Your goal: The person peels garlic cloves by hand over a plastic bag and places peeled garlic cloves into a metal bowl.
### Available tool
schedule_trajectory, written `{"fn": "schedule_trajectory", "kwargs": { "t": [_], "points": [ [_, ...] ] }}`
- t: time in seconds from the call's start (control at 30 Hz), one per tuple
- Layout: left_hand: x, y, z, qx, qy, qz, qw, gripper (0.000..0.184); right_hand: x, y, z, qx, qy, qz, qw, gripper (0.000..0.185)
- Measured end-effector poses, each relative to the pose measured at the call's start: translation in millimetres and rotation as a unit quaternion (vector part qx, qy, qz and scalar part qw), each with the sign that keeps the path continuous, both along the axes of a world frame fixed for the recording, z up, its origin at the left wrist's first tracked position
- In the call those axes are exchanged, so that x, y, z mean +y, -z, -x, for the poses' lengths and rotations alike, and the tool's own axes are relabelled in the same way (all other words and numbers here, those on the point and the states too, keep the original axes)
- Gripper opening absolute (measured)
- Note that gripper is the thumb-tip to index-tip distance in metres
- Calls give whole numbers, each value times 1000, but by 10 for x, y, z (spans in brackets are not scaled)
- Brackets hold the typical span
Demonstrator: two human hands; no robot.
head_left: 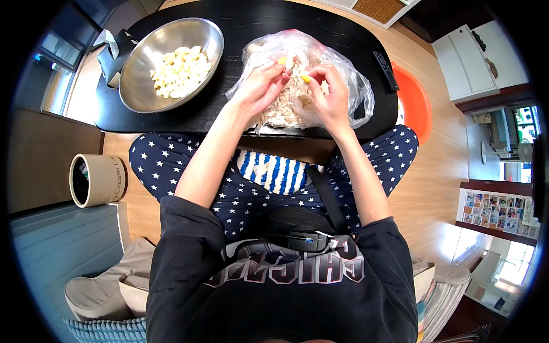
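Note:
Both hands are raised over a clear plastic bag (pixel 349 66) full of papery, pale peelings (pixel 283 111). My left hand (pixel 260 86) has its fingers closed around a small whitish piece (pixel 290 63), possibly a garlic clove. My right hand (pixel 330 91) is just beside it, thumb and index finger pressed together; what they hold, if anything, is too small to make out. To the left, a large steel bowl (pixel 134 74) holds a pile of pale yellow, peeled cloves (pixel 182 70).
The black table (pixel 240 17) carries a remote control (pixel 385 70) at its right edge and a tissue box (pixel 117 57) at its left. An orange tub (pixel 416 100) stands on the floor at right, a cream bin (pixel 98 180) at left. A striped cloth (pixel 274 171) lies between the legs.

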State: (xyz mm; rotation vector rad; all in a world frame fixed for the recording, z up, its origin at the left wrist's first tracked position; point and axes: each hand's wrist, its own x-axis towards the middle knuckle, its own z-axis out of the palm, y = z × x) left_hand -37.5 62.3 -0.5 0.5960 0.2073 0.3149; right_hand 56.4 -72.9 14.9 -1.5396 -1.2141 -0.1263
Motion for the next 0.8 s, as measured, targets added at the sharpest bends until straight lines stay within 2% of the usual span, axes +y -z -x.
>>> {"fn": "schedule_trajectory", "kwargs": {
  "t": [0.07, 0.13, 0.17, 0.23, 0.33, 0.37, 0.43, 0.47, 0.53, 0.63, 0.8],
  "points": [
    [6, 23, -6, 3, 0, -1, 1000, 26, -17, 47, -16, 24, 9, -16, 1000, 10],
    [-11, -11, -4, 7, 1, -2, 1000, 27, -38, 67, -42, 84, 49, 21, 995, 7],
    [-22, -29, -3, 4, 6, -5, 1000, 26, -50, 77, -63, 83, 49, 21, 995, 7],
    [-24, -38, -7, 1, 10, -7, 1000, 26, -66, 86, -111, 70, 50, 118, 989, 7],
    [-20, 0, -8, 8, 17, -16, 1000, 23, -59, 82, -148, 37, 53, 168, 984, 10],
    [-20, 10, -7, 14, 26, -28, 999, 25, -41, 84, -164, 37, 53, 168, 984, 10],
    [-16, 12, 0, 20, 33, -40, 998, 28, 2, 70, -178, -71, 76, 74, 992, 12],
    [-14, 4, 6, 17, 45, -47, 998, 29, 5, 46, -169, -71, 76, 74, 992, 12],
    [-20, -22, 14, 15, 56, -54, 997, 30, 17, -100, -111, -15, 53, 16, 998, 12],
    [-55, -86, 28, 22, 55, -74, 995, 29, 45, -154, -141, 34, -10, 29, 999, 14],
    [-58, -167, 59, 42, 54, -163, 984, 28, 45, -189, -178, 47, -43, 46, 997, 15]
  ]
}}
